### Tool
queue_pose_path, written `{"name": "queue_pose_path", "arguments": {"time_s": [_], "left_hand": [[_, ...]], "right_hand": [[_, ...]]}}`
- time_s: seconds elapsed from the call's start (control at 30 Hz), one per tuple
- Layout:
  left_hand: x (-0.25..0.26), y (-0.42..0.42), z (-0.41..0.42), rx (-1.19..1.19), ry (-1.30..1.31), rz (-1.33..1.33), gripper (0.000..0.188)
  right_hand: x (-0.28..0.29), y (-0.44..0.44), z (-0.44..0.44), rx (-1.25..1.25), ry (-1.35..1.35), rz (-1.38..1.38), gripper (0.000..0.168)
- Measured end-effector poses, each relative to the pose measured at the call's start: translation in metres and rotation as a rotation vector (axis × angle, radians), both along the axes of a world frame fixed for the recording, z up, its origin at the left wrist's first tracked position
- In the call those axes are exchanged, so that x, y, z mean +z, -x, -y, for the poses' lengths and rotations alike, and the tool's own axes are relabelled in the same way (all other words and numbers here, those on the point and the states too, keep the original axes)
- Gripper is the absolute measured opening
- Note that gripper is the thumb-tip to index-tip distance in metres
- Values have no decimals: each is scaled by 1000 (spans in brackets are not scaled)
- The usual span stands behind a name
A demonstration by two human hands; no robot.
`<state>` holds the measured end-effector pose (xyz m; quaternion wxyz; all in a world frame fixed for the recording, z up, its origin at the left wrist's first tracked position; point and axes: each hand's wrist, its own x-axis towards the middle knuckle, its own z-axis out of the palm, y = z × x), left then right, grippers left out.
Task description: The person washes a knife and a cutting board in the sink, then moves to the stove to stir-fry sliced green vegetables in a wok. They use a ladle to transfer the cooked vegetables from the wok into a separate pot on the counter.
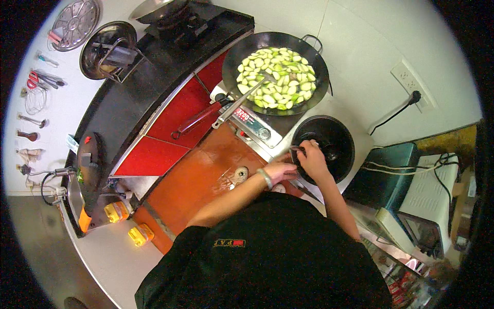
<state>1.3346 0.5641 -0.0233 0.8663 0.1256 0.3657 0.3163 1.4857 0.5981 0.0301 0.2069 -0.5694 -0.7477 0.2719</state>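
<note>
My right hand (pixel 312 159), with a ring on it, has its fingers at the near left rim of a dark round pot (pixel 349 146). Just left of it is my left hand (pixel 282 172), a bracelet at its wrist, close to the pot's outer side. Whether either hand grips the rim is unclear. Beyond them a black wok (pixel 233 58) holds many pale green vegetable slices (pixel 283 89) in liquid. A metal spatula (pixel 247 98) leans in the wok, its red handle (pixel 200 117) sticking out. Under the wok is an induction cooker (pixel 264 133) with a lit display.
A black countertop (pixel 115 104) over red cabinets (pixel 181 112) runs along the left, carrying a metal rack (pixel 119 58). Right of the pot stand a teal box (pixel 386 177) and a white appliance (pixel 430 185). A plug (pixel 414 97) sits in the wall outlet. Yellow containers (pixel 115 211) are lower left.
</note>
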Motion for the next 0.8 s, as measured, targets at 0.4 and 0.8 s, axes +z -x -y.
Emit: {"name": "queue_pose_path", "arguments": {"time_s": [0.4,0.8], "left_hand": [[40,126,44,636,-560,-943,24],[130,123,-80,-327,-1109,-2235,51]], "right_hand": [[28,-76,10,-389,-80,-208,11],[30,-86,35,-393,-138,-148,7]]}}
